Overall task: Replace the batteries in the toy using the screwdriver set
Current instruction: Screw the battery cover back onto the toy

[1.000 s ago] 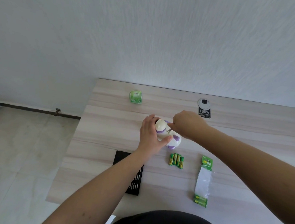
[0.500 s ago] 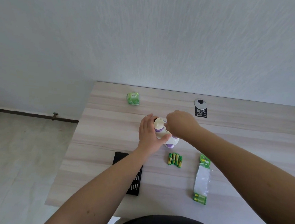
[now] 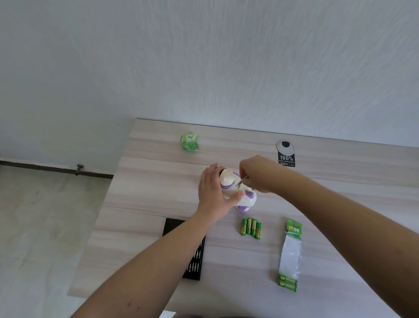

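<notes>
Since 1 second ago, both hands and the toy sit slightly nearer the table's left edge in view; grips look unchanged.

Left hand (image 3: 213, 186) wraps its curled fingers around the white-and-purple toy (image 3: 236, 192), thumb pressed on its near side, bracing it on the table (image 3: 151, 179). Right hand (image 3: 257, 174) pinches the thin screwdriver (image 3: 242, 181), tip apparently at the toy's underside, though that is too small to confirm. Toy likely light, hard, smooth plastic; best held around the body. 4 batteries (image 3: 251, 227) lie just beyond the left thumb.
</notes>
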`<state>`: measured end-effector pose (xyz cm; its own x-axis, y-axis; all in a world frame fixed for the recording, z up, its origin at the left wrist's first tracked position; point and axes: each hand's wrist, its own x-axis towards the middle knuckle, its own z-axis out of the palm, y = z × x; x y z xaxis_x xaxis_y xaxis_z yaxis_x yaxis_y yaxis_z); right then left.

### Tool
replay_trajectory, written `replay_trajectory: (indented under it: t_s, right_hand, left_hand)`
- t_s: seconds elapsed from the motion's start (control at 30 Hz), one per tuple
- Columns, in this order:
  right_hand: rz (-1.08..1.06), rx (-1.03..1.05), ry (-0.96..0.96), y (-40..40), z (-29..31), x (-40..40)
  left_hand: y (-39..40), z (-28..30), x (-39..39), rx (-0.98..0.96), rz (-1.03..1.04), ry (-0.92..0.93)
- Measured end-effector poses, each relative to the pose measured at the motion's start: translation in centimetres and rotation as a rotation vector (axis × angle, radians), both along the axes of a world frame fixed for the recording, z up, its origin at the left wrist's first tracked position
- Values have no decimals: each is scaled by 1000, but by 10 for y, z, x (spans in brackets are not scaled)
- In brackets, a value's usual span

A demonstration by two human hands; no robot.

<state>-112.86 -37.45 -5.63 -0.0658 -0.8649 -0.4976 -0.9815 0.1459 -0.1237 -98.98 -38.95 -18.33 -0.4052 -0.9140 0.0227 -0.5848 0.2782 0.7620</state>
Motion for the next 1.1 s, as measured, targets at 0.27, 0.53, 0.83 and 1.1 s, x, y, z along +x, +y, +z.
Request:
replay_trajectory:
  t_s: [0.27, 0.53, 0.83, 1.1]
  right_hand:
    - [-164, -82, 26, 9, -9, 2]
    - [-58, -24, -55, 9, -3, 3]
    - [-125, -32, 115, 6, -17, 6]
    - [-218, 45, -186, 9, 4, -1]
  left_hand:
    - [2, 0, 3, -2, -8, 16]
    - [-2, -4, 1, -17, -8, -4]
    - [1, -1, 4, -15, -4, 33]
    - [-1, -2, 3, -22, -25, -3]
